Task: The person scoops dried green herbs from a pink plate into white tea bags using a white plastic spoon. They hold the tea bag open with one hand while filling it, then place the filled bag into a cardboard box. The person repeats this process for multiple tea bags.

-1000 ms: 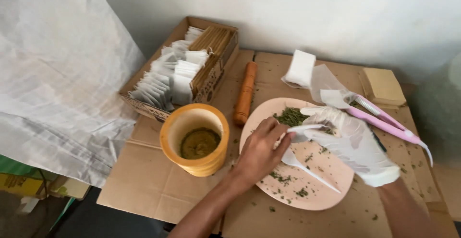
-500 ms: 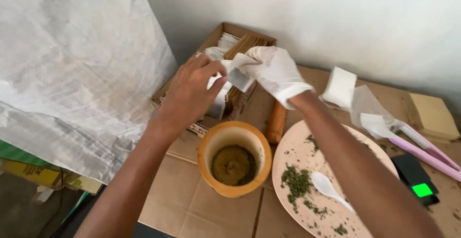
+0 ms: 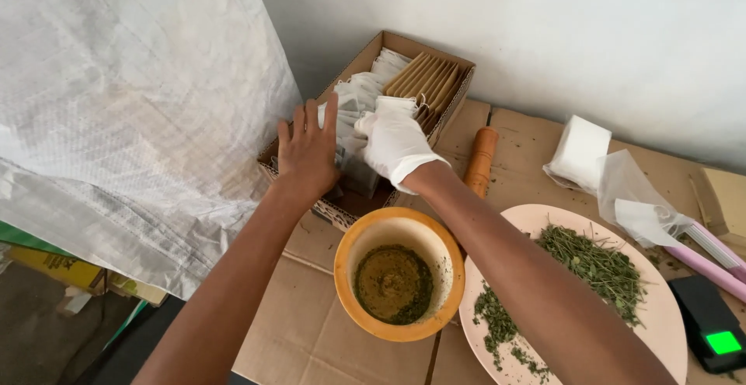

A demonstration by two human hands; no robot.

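Both hands in the box of white sachets

Upper centre of the frame: the cardboard box [image 3: 454, 82] runs lower left to upper right. Left hand [image 3: 308, 154], fingers spread, lies flat on the upright white sachets [image 3: 351, 105]; the white-gloved right hand [image 3: 395, 142] presses them, grip hidden. Below, an orange mortar [image 3: 399, 274].

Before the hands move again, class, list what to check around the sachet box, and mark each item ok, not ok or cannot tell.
1. Left hand on the white sachets in the cardboard box: ok.
2. Gloved right hand on the same row: ok.
3. Whether either hand's grip has closed on a sachet: cannot tell.
4. Orange bowl upright, powder inside: ok.
5. Pink plate of herbs apart from both hands: ok.
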